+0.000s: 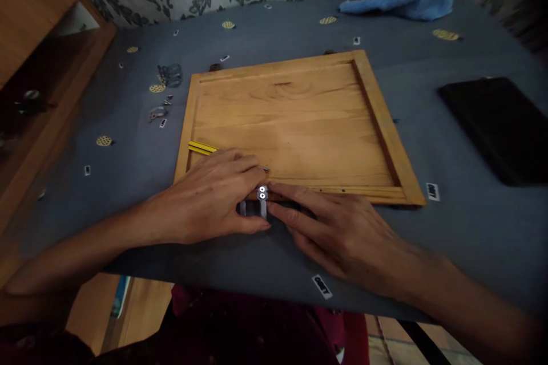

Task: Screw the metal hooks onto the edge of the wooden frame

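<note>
While left fingers (252,175) hold a hinge (262,194), right fingers (299,195) alongside, at panel edge (363,193)

The left hand (218,191) hides the rest of the yellow-and-black handle (202,147) and part of the metal hinge (262,194). The right edge crops the black tablet (499,125). The wooden panel (282,120) half-covers a dark piece (214,67). The farther hinge cluster (170,75) blurs; small metal bits (167,101) nearby defy identification.
</note>
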{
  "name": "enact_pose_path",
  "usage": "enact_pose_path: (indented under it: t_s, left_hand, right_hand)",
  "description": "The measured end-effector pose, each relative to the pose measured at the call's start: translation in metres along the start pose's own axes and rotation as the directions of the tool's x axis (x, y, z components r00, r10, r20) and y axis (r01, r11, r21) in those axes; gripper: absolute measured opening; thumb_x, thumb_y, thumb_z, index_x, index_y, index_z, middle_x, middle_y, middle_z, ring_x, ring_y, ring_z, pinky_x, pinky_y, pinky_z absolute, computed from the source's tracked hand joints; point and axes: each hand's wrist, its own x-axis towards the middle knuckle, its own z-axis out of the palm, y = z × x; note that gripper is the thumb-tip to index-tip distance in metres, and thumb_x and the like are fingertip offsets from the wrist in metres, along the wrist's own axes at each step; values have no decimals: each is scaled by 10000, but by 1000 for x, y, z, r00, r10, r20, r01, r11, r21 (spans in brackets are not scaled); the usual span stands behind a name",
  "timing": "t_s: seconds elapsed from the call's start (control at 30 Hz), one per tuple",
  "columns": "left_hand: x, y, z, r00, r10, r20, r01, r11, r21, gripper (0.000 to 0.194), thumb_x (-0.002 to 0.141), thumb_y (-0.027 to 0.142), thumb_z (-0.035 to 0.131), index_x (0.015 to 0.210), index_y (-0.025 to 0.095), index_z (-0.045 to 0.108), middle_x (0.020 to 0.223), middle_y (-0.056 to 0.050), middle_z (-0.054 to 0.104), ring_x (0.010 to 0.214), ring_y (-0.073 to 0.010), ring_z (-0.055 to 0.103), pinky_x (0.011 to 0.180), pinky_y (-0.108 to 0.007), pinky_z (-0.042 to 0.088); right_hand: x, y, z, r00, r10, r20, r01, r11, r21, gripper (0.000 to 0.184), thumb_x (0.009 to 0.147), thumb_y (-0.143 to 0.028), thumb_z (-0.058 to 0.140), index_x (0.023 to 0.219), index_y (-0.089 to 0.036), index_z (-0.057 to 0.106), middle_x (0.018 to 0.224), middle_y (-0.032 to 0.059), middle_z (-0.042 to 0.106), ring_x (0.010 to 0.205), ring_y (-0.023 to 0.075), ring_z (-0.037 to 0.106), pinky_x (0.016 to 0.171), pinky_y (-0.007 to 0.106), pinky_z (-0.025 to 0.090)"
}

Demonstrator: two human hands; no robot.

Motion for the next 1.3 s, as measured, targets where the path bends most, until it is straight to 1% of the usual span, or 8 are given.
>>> enact_pose_path:
  t_s: [0.23,0.47,0.63,0.7,0.8,0.87,0.97,1.3]
  left_hand:
    - [1,-2,-1,999,35,-10,-35,999,-11,320,846,474,653,903,165,586,926,-48,613,895,-229,549,788,-377,418]
    - [1,0,-1,1000,16,-4,-16,1000,-2,297,845,459,663,890,178,578,930,-33,617,908,-214,551,786,-351,407]
    - [-4,-4,-14,999,16,33,-15,999,-32,341,890,500,606,1029,189,598,989,-32,629,948,-202,571,780,-319,417]
    - [-6,-11,-22,1000,1,-4,-1,1000,-25,326,930,502,539,1028,196,600,980,-27,633,922,-187,580,749,-302,411]
    - [-7,-23,-30,996,-54,-74,62,992,109,251,967,425,484,1008,209,605,943,-29,623,891,-199,567,725,-310,387]
    - [-7,-30,-33,995,-89,-40,95,976,196,197,952,369,500,1013,215,608,962,-38,619,928,-224,555,748,-324,379]
    - [-5,-36,-34,993,-102,55,86,967,238,184,922,341,532,1040,216,598,1036,-49,607,995,-243,538,801,-332,380]
    - [-7,-57,-38,985,-84,151,65,990,126,155,921,240,466,1063,229,527,1030,-34,552,933,-194,530,757,-290,373]
  right_hand:
    - [0,0,-1,999,3,40,-3,1000,-6,361,906,-98,407,1206,-156,599,1331,154,594,814,198,688,572,326,553]
    - [-2,1,3,999,-15,34,15,1000,11,320,896,-99,427,1136,-175,624,1327,146,590,845,209,684,609,334,549]
    - [-1,2,4,999,-17,45,17,1000,-17,293,915,-120,437,1122,-195,630,1305,138,601,783,184,674,617,321,552]
    - [-1,2,4,998,-24,51,25,999,-33,321,921,-114,415,1143,-201,630,1308,135,596,746,169,666,601,312,543]
    - [-1,3,4,999,-31,32,33,998,-50,333,931,-117,398,1144,-207,637,1286,132,610,741,176,665,599,317,541]
    - [-1,3,5,999,-28,24,29,998,-53,322,929,-122,412,1133,-211,645,1275,130,619,755,184,666,603,320,543]
    - [-2,3,7,999,-15,35,17,998,-55,324,903,-114,447,1135,-218,650,1286,123,616,745,175,660,600,308,534]
    - [1,2,3,998,-16,65,19,999,-41,357,845,-82,481,1116,-222,666,1301,128,614,719,183,669,570,312,527]
